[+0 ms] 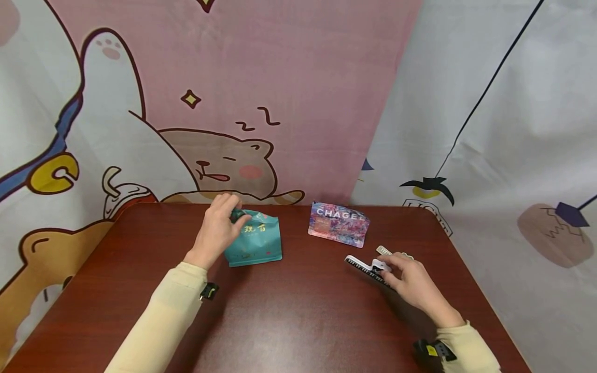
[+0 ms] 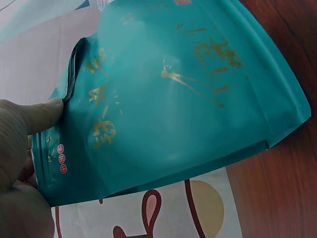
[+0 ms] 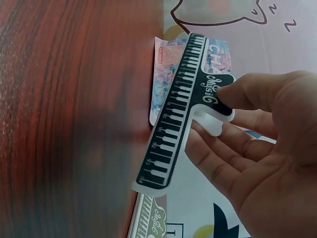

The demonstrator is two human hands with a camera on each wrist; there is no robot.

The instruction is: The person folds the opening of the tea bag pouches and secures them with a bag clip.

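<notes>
A: While the left hand (image 1: 219,228) pinches the glossy teal foil pouch (image 1: 255,239) by its sealed top on the desk (image 1: 298,311), how does it handle?

B: Light, slippery, crushable. The right hand (image 1: 412,282) squeezes a stiff piano-key plastic clip (image 1: 370,268) by its tabs.

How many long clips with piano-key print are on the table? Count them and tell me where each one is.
2. One black piano-key clip is pinched in the right hand. A second, paler piano-key clip lies on the dark red wooden table just beyond that hand. None seem hidden.
</notes>
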